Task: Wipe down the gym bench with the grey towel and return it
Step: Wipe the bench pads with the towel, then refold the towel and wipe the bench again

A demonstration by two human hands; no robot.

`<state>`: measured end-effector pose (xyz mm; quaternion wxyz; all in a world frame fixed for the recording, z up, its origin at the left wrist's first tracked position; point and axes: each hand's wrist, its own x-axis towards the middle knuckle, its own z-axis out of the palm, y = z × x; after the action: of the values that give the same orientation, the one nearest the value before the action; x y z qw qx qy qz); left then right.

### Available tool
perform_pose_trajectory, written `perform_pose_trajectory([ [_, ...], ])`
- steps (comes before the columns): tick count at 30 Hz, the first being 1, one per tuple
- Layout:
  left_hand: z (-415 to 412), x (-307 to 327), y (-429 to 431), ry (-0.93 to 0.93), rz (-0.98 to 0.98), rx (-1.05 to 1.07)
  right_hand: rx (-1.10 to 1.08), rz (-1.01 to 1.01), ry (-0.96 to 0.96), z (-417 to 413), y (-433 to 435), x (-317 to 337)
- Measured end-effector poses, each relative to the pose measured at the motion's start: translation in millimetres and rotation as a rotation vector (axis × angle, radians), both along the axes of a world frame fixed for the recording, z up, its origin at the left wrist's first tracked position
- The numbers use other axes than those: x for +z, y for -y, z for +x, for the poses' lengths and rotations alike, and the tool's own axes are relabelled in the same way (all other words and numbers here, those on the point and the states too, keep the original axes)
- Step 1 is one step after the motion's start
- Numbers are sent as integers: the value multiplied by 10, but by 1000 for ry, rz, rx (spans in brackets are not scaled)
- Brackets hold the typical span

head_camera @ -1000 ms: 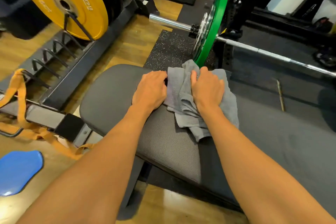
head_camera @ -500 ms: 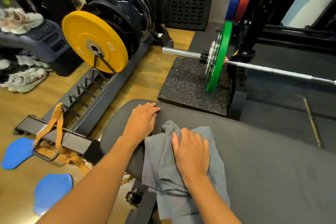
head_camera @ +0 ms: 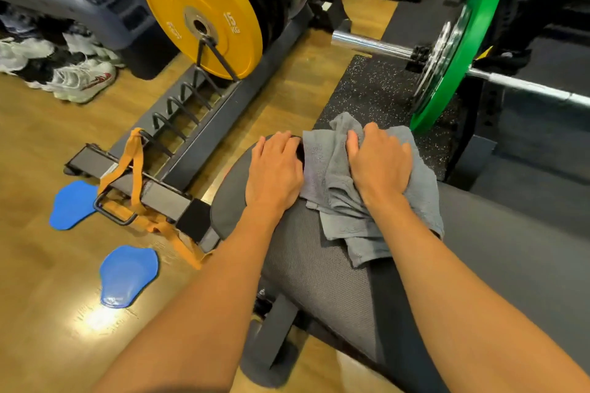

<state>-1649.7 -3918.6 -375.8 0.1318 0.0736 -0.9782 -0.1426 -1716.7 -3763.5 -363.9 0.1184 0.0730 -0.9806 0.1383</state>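
Observation:
The grey towel (head_camera: 332, 201) lies crumpled on the far end of the dark grey gym bench (head_camera: 319, 274). My right hand (head_camera: 378, 166) presses down on the towel, fingers curled into its folds near the bench's end edge. My left hand (head_camera: 276, 169) rests flat on the bench pad just left of the towel, fingers together over the rounded end, touching the towel's edge. The bench runs from the middle of the view toward the lower right, under both forearms.
A yellow 15 kg plate (head_camera: 201, 9) stands in a floor rack (head_camera: 191, 124) to the left. A barbell with a green plate (head_camera: 453, 57) rests on a speckled mat (head_camera: 376, 89) just beyond the bench. An orange strap (head_camera: 135, 166), two blue sliders (head_camera: 127, 274) and shoes (head_camera: 79, 80) lie on the wooden floor.
My right hand slid the towel back up to the bench's far end edge after pulling it toward me. My left hand stayed planted on the pad. The camera view shifted.

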Motion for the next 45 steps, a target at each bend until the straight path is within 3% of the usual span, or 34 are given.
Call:
perform_pose_trajectory([
  [6,-7,-45,106,73,31,-56,-107,17,33,1031,100,122],
  [12,-96,168,647,101,265,-235,-119,70,-14,1994,656,101],
  [15,-87,101,860,94,379,-237,-153,66,-14,1841,843,52],
  [21,-205,1,921,54,1061,-117,-208,30,-38,565,1131,-53],
  [25,-193,-82,838,-169,978,-42,-194,36,-9,-197,1281,-114],
  [29,-126,-36,852,-268,935,-23,-186,34,-49,-160,1363,-48],
  [34,131,91,992,-67,1079,50,-156,43,-54,549,1460,28],
  [37,335,116,1095,25,1011,33,-135,-3,-57,1012,1501,26],
  [40,483,196,1127,80,932,18,-88,-173,26,1156,1404,76],
  [45,501,526,1090,17,894,48,-27,-725,245,889,1021,408],
])
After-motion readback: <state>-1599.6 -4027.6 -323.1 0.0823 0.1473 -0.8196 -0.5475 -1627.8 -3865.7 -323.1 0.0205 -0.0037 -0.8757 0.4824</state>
